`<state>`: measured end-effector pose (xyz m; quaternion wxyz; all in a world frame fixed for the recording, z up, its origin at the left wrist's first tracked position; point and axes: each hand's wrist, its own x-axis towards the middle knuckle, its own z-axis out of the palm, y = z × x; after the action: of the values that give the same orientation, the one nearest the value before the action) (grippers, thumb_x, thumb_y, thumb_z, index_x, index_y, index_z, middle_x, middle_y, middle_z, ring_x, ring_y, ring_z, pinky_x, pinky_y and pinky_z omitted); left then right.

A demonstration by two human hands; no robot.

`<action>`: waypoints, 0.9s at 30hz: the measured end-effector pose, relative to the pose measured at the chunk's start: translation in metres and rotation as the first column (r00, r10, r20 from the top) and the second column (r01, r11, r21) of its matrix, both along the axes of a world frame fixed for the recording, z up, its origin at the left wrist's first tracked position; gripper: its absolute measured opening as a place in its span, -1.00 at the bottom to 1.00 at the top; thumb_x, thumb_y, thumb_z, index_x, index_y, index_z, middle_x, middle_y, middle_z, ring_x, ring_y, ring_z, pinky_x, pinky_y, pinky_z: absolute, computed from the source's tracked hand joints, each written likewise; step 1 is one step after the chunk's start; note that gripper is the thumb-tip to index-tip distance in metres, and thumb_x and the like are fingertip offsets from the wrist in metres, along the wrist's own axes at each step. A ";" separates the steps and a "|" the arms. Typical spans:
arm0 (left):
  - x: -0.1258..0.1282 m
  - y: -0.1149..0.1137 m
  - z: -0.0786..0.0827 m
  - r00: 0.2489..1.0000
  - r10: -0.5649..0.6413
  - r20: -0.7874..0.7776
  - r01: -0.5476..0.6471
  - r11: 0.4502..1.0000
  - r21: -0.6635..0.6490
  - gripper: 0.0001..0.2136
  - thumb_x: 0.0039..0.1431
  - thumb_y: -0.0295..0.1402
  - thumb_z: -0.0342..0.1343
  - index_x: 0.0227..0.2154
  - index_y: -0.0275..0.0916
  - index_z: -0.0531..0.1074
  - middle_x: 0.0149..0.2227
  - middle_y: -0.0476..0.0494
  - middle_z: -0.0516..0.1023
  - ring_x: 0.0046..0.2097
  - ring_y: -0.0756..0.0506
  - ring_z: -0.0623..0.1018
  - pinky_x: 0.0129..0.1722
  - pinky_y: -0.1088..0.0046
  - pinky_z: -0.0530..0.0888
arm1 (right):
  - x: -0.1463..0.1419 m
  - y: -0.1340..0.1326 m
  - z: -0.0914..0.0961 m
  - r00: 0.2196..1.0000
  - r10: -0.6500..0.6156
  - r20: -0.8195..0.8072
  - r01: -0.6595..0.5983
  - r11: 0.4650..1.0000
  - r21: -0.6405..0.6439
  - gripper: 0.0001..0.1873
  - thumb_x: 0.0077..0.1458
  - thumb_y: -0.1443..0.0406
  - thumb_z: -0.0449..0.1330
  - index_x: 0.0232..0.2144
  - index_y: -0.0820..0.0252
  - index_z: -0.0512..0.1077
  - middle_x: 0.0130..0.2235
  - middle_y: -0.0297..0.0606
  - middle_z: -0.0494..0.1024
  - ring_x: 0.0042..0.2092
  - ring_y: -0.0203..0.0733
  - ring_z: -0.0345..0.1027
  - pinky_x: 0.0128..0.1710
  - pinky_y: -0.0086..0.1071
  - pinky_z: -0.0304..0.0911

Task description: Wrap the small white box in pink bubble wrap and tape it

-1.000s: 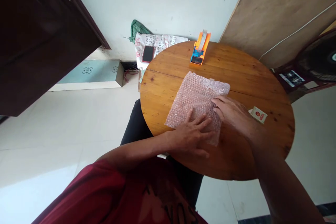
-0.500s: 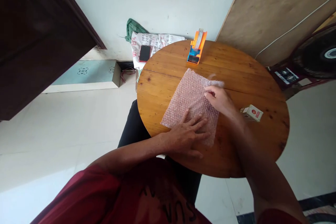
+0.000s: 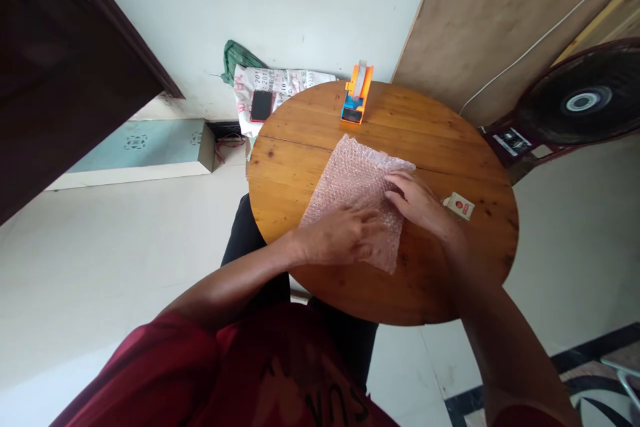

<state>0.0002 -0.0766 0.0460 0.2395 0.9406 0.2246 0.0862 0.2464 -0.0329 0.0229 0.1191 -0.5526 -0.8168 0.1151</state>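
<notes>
A sheet of pinkish bubble wrap (image 3: pixel 345 177) lies on the round wooden table (image 3: pixel 285 167), its upper right edge folded over. My left hand (image 3: pixel 343 235) is over the lower part of the sheet, blurred by motion, with its fingers loosely stretched to the right and nothing seen in them. On the folded right edge rests my right hand (image 3: pixel 414 199), thumb and fingers apart, palm side toward the wrap. Whether anything lies inside the wrap is hidden.
An orange and blue tape dispenser (image 3: pixel 357 95) stands at the table's far edge. A small white box (image 3: pixel 459 205) lies right of my right hand. Beyond the table's left edge, a phone (image 3: pixel 261 106) rests on a printed white sack (image 3: pixel 300 80). A dark round appliance (image 3: pixel 583 103) is at right.
My right hand has let go of the folded edge and lies on it with fingers extended. The fold has flattened. My left hand, spread flat before, has shifted up and is moving.
</notes>
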 end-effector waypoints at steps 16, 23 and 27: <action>0.018 0.061 -0.047 0.984 0.140 -0.108 -0.124 0.982 0.142 -0.05 0.02 0.24 0.18 0.37 -0.21 0.17 0.46 -0.46 -0.04 0.48 -0.51 -0.11 0.36 -0.33 -0.28 | 0.002 -0.012 -0.015 0.999 -0.009 -0.049 0.016 0.991 0.135 -0.57 0.28 0.18 0.08 0.09 0.29 0.47 0.19 0.02 0.50 0.20 0.16 0.37 0.19 0.04 0.27; 0.017 0.061 -0.043 0.983 0.139 -0.118 -0.121 0.981 0.151 -0.05 0.03 0.23 0.19 0.38 -0.22 0.13 0.47 -0.45 -0.07 0.48 -0.52 -0.11 0.35 -0.36 -0.28 | 0.017 -0.027 0.021 0.990 -0.084 -0.109 0.112 0.950 0.291 -0.71 0.30 0.19 0.06 -0.10 0.12 0.54 0.01 -0.11 0.61 0.06 0.08 0.47 0.12 -0.03 0.34; 0.016 0.060 -0.042 0.985 0.131 -0.114 -0.113 0.983 0.147 -0.04 0.04 0.25 0.17 0.39 -0.24 0.12 0.46 -0.48 -0.06 0.48 -0.53 -0.12 0.33 -0.38 -0.28 | 0.061 -0.039 0.025 0.977 -0.211 0.014 0.200 0.945 0.258 -0.55 0.13 0.08 0.24 0.04 0.10 0.47 0.10 0.03 0.52 0.11 0.36 0.38 0.08 0.24 0.27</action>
<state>0.0167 -0.0166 0.0039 0.1530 0.9430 0.2896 0.0582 0.3078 -0.0721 0.0480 0.1837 -0.6171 -0.7650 -0.0153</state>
